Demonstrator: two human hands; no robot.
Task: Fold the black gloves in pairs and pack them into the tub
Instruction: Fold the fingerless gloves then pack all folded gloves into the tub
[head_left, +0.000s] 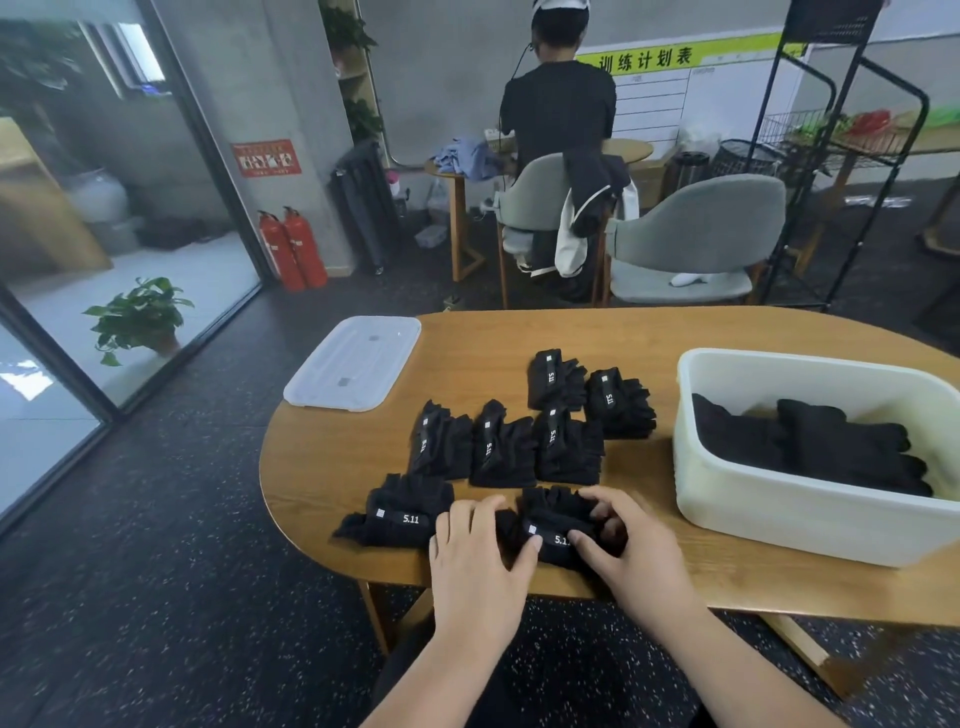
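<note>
Several folded black gloves with white "5.11" labels lie on the wooden table (649, 332). Both my hands hold the nearest glove bundle (553, 522) at the front edge. My left hand (480, 540) grips its left side with the thumb on top. My right hand (618, 535) curls over its right side, fingers tucked into the fabric. Another folded pair (400, 512) lies just left of my left hand. Three pairs (501, 447) sit in a row behind, two more (587, 387) further back. The white tub (769, 512) at the right holds black gloves (831, 447).
The tub's clear lid (353, 364) lies at the table's far left corner. Beyond the table stand two grey chairs (696, 234), and a person (558, 98) is seated with their back to me. A black wire rack (841, 156) stands at the right; red extinguishers (291, 247) at the left wall.
</note>
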